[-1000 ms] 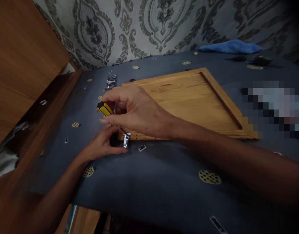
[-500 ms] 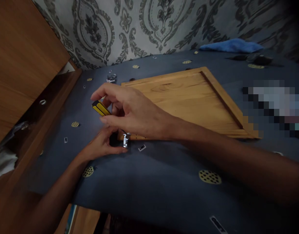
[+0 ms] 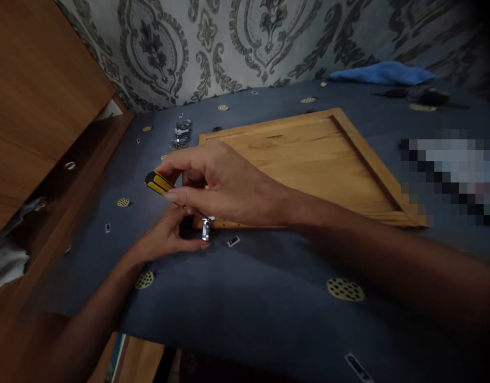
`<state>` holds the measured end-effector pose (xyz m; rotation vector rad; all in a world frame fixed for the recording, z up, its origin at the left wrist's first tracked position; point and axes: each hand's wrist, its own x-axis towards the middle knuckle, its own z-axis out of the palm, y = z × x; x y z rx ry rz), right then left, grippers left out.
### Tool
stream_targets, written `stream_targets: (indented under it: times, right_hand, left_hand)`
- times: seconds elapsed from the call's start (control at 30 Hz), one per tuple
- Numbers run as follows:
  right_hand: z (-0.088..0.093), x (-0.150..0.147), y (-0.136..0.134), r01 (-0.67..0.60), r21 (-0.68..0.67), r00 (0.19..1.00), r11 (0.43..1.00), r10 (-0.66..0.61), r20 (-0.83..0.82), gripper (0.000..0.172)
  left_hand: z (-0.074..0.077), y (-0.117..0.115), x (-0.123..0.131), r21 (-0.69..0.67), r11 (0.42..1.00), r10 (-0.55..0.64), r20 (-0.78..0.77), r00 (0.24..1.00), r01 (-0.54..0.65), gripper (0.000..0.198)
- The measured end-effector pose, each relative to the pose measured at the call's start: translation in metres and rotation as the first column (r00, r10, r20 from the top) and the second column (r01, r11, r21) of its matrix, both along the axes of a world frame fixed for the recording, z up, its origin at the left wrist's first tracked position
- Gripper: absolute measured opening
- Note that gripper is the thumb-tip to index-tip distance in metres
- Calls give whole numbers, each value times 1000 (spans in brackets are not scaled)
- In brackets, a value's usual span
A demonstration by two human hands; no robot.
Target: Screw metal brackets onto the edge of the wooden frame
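Note:
My right hand (image 3: pixel 218 183) is closed round a screwdriver with a yellow and black handle (image 3: pixel 159 183), its shaft slanting down to a small metal fitting (image 3: pixel 206 229) at the near left corner of a wooden panel (image 3: pixel 304 159). My left hand (image 3: pixel 168 236) lies on the dark blue sheet just left of that corner, its thumb and fingers pinched against the fitting. The screwdriver's tip is hidden behind my right hand.
A pile of small metal hardware (image 3: pixel 181 133) lies behind the panel's far left corner. A wooden cabinet side (image 3: pixel 37 106) stands at the left. A blue cloth (image 3: pixel 382 73) and dark objects (image 3: pixel 422 96) lie at the far right. A patterned wall runs along the back.
The screwdriver handle has swung left and lower in my right hand, whose fingers have shifted their hold. My left hand and the fitting have stayed put.

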<state>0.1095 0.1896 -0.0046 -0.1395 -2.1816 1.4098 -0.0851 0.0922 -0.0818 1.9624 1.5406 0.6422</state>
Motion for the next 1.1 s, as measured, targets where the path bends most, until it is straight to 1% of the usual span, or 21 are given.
stream_targets:
  times: [0.1,0.17,0.27,0.3,0.37,0.4,0.47,0.53,0.6,0.67,0.77,0.83,0.93,1.03,1.1]
  right_hand:
    - [2,0,-1,-7,2,999,1000,7,-31,2]
    - [1,-1,-2,9,18,999,1000,-9,-43,3]
    - [-2,-5,-2,45,28,998,999,-43,-49,14]
    - [-3,-6,-2,58,23,996,998,-56,-62,19]
    - [-5,-7,-2,79,6,991,997,-78,-111,27]
    - [-6,-7,-1,78,5,988,997,-76,-135,27]
    - [-5,-6,0,56,27,987,998,-51,-149,20]
    - [-3,-3,1,22,73,994,997,-13,-112,11]
    - [1,0,2,-9,126,999,992,15,-48,6]
    - [4,3,2,-22,158,1000,987,23,-5,13]
    - [5,5,2,-21,163,1000,986,24,-14,35]
    - [5,5,1,-1,161,999,987,6,-33,40]
    - [7,3,1,47,182,999,982,-47,-3,31]
    - [8,2,2,73,206,993,976,-90,73,12]
    - [7,1,4,79,194,992,978,-96,76,16]
  left_hand:
    - [-2,0,0,-13,1000,-8,25,1000,8,51]
    - [-4,0,0,-19,1000,-13,64,998,14,55]
    - [-7,-1,0,-38,999,8,107,994,-4,69]
    - [-7,-1,0,-45,999,15,109,994,-10,70]
    - [-7,-1,-1,-50,999,17,98,995,-12,64]
    - [-6,-1,-1,-49,999,13,94,995,-8,58]
    - [-5,-2,0,-46,999,4,98,995,1,53]
    - [-4,-2,0,-29,1000,2,110,994,1,57]
    - [-4,-2,1,-17,1000,1,121,993,1,66]
    - [-5,-1,1,-18,1000,-13,129,992,15,67]
    - [-6,-1,0,-23,999,-21,124,992,24,65]
    - [-6,-2,-1,-30,1000,4,100,995,-1,65]
    - [-5,-2,-1,-35,999,32,62,998,-30,64]
    - [-3,-1,-1,-2,1000,26,5,1000,-25,52]
    - [-2,0,-1,7,1000,14,-40,999,-13,45]
